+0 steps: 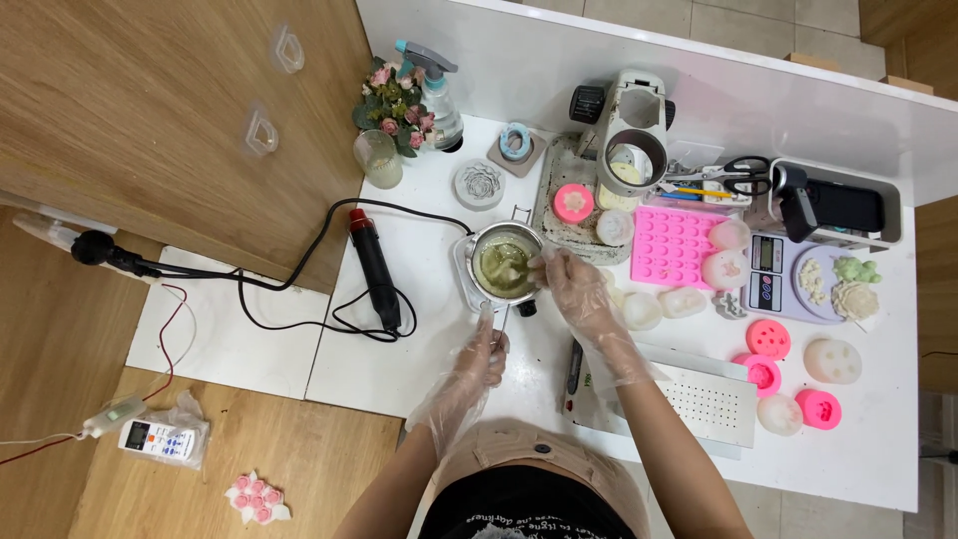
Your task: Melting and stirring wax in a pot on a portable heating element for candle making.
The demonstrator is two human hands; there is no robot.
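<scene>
From the head cam, the left hand (486, 351) in a clear plastic glove has its fingers curled around the handle of a small round metal melting pot (504, 265) of greenish wax, sitting mid-table between a black heat gun (374, 268) and a pink silicone mould tray (673, 246). The gloved right hand (574, 282) is over the pot's rim, fingers pinched narrow on what looks like a thin stirring stick, though it's too blurry to tell.

A small metal pot (504, 268) stood upright on the white surface (429, 349), just right of a black heat gun (375, 268). It held a pale greenish, creamy liquid. Its handle (491, 321) pointed toward the person. A thin stirrer (521, 268) dipped into the liquid at a slant.
</scene>
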